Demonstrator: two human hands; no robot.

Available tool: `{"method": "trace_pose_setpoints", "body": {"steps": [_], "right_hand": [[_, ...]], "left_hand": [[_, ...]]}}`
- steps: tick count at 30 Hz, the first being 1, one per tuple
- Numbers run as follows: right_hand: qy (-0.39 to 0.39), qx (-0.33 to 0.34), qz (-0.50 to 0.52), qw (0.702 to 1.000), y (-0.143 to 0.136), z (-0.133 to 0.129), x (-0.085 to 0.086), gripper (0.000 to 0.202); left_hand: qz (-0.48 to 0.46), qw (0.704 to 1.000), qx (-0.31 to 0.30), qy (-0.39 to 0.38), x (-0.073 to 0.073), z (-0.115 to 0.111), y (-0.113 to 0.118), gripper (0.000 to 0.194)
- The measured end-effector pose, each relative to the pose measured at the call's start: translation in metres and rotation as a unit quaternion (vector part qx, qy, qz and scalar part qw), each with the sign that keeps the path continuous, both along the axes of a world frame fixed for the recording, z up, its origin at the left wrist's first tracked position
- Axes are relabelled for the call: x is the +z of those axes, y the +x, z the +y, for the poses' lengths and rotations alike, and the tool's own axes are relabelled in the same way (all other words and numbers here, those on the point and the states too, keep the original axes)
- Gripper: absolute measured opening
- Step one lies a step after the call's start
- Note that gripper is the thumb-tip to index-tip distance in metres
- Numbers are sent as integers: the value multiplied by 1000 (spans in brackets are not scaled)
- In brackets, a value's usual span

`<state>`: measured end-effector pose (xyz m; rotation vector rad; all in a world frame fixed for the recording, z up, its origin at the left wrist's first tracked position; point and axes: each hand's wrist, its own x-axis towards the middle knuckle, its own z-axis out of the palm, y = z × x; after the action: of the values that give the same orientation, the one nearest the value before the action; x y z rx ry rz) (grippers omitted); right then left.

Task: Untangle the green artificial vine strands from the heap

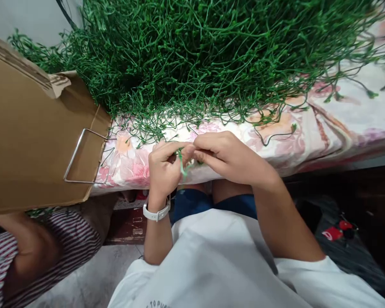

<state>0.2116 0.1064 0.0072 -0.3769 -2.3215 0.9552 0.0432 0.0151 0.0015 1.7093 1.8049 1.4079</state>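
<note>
My left hand (pixel 167 164) is closed in a pinch around a thin green artificial plant stem (pixel 182 164), part of which hangs below the fingers. My right hand (pixel 226 156) meets it fingertip to fingertip, its thumb and forefinger pressed together. What sits between the right fingertips is too small to make out. Both hands are just above the near edge of a table with a floral cloth (pixel 137 169). Just beyond them lies a large heap of green artificial plant stems (pixel 192 55), with loose ones scattered along its front.
At the left stands an open cardboard box (pixel 35 137), with a bent metal wire frame (pixel 78 156) at its side. Beside me on the left sits another person in striped clothing (pixel 73 235). Red items (pixel 333 233) lie on dark fabric at the lower right.
</note>
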Motion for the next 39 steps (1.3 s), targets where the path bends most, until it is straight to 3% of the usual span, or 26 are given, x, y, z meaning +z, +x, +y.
{"method": "trace_pose_setpoints", "body": {"steps": [3, 8, 13, 15, 18, 20, 21, 25, 27, 31, 34, 39], "right_hand": [[4, 30, 16, 999, 1, 0, 1, 26], [10, 56, 38, 998, 0, 2, 2, 24], [-18, 138, 89, 986, 16, 0, 2, 27], [-48, 44, 146, 987, 19, -2, -1, 25], [-86, -184, 216, 955, 13, 0, -5, 9], [-83, -268, 218, 935, 6, 5, -6, 28], [-61, -295, 203, 932, 4, 7, -6, 37], [51, -367, 70, 926, 4, 9, 3, 41], [58, -382, 24, 922, 10, 5, 8, 52], [67, -417, 10, 907, 20, -3, 16, 51], [101, -387, 63, 914, 14, -11, 19, 46], [70, -110, 18, 991, -20, -26, 15, 39]], "left_hand": [[-55, 998, 40, -7, -1, 0, 4, 54], [-76, 993, 92, -22, 2, 2, 9, 61], [-169, 965, 190, 65, 3, 12, -6, 65], [-197, 961, 186, 59, 2, 13, -12, 65], [-190, 970, 150, 11, 1, 9, -13, 65], [-189, 972, 140, 5, 1, 7, -11, 65], [-192, 972, 138, 7, 2, 6, -9, 65], [-184, 974, 132, -12, 4, 4, -7, 67], [-166, 977, 132, -32, 4, 3, -8, 70], [-153, 980, 115, -58, 5, 0, -10, 76], [-142, 985, 77, -59, 7, -2, -10, 76], [-149, 986, 26, -72, 6, -5, -9, 69]]}}
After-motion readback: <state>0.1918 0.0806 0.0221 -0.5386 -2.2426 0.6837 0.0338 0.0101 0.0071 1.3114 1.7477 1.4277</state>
